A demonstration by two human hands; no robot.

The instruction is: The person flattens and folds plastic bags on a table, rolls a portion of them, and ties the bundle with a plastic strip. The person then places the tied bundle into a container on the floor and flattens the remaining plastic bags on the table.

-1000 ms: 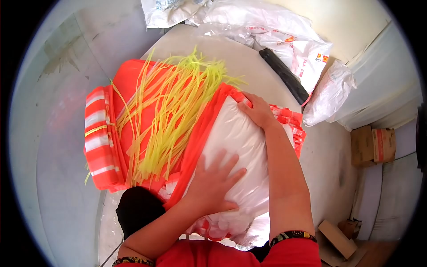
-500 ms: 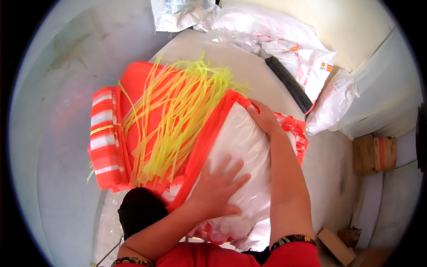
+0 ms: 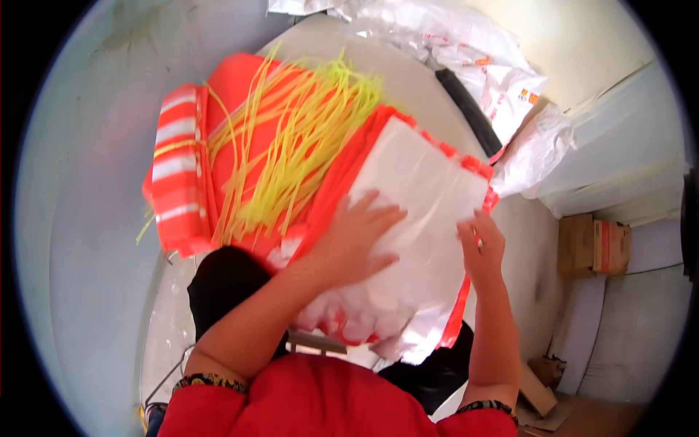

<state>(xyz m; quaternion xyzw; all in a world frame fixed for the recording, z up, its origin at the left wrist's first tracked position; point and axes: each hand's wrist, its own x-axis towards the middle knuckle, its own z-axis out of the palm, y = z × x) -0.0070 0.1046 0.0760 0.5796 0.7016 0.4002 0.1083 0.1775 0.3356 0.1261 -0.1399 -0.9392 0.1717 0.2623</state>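
Observation:
A stack of white plastic sheeting with red-orange edges [image 3: 422,175] lies in front of me, perhaps plastic bags. My left hand [image 3: 360,237] is open on it, fingers spread over the left part. At the stack's right edge is my right hand [image 3: 482,244], its fingers curled into a pinch; whatever sits between them is too small to make out. Left of the stack, a heap of loose yellow plastic strips [image 3: 291,153] covers more red plastic [image 3: 229,80]. A folded red-and-white striped bundle [image 3: 178,171], bound with a yellow strip, sits at far left.
A black bar-like object [image 3: 470,109] lies along the right rim of the pale round surface [image 3: 408,80]. White printed sacks [image 3: 502,91] are piled behind it. Cardboard boxes [image 3: 593,244] stand at right, and a flattened carton [image 3: 537,393] lies lower right. My dark-clothed knee [image 3: 226,288] is at left.
My right hand has left the stack's top corner and come down its right edge, its fingers now curled. The white top sheet looks flatter. The left hand stays spread on it; the view has shifted.

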